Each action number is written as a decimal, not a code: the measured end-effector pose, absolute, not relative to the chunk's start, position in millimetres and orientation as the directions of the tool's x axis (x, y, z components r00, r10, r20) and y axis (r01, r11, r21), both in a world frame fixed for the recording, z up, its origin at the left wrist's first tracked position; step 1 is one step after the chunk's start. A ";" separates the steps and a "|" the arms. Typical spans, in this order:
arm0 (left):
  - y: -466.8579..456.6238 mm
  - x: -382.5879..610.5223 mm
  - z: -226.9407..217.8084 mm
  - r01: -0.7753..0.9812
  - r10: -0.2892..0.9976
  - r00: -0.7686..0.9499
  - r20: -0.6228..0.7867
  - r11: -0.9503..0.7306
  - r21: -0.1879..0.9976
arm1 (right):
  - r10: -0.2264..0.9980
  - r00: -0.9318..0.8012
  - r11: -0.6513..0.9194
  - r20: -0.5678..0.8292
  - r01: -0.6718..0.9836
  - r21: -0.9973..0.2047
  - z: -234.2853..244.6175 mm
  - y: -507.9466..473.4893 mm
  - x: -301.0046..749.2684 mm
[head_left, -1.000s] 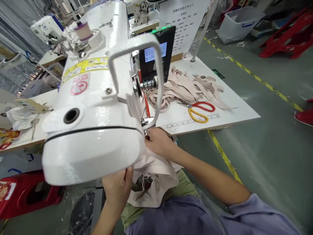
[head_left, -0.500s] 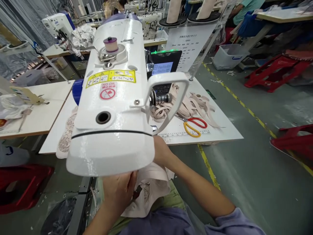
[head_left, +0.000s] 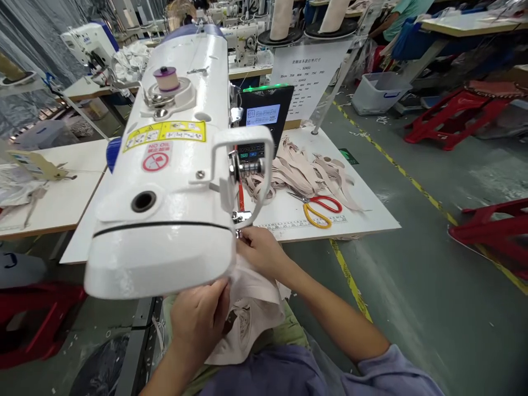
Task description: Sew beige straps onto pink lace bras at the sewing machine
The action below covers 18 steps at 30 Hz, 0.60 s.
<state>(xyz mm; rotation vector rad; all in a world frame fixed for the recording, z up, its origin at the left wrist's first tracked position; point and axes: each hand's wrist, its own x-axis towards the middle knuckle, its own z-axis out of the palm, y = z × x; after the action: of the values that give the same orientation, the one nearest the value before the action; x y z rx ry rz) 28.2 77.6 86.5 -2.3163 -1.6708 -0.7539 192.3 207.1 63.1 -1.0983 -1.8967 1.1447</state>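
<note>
A white sewing machine (head_left: 165, 187) fills the middle of the view, and its head hides the needle area from me. Just below the head's front edge, my left hand (head_left: 200, 311) is closed on a pale beige garment (head_left: 258, 297) with a lace-like patterned patch. The garment hangs down over my lap. Beside the machine's right side, my right hand (head_left: 262, 250) is closed on the upper part of the same garment, close to the metal presser parts (head_left: 241, 217). Some of its fingertips are hidden behind the machine.
Red-and-yellow-handled scissors (head_left: 319, 212) and a ruler strip (head_left: 297, 223) lie on the white table (head_left: 379, 223). Behind them are tangled beige straps (head_left: 305, 170) and a lit control panel (head_left: 266, 118). Red stools (head_left: 466, 113) stand on the floor at both sides.
My view has shifted, so the machine sits further left and more of my right hand shows. Both hands keep their hold on the garment.
</note>
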 end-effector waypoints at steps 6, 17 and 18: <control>65.4 14.0 86.3 0.902 0.925 0.047 0.377 -0.202 0.382 | 0.919 -0.393 -0.013 -0.030 0.045 -0.999 54.6 183.3 191.5; 46.7 -3.7 89.9 0.644 0.993 -0.069 0.092 -0.026 0.765 | 0.722 -0.588 -0.637 -0.364 -0.361 -0.682 33.7 106.0 194.5; 44.8 -3.0 90.2 0.645 0.994 -0.059 0.092 -0.032 0.764 | 0.734 -0.580 -0.620 -0.354 -0.358 -0.698 35.2 102.9 195.7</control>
<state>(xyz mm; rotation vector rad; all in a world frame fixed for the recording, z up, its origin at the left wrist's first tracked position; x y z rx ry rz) -3.0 44.8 90.2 -2.4107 -2.4503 -1.2770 195.7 102.9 35.2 -0.8476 -0.7611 2.2026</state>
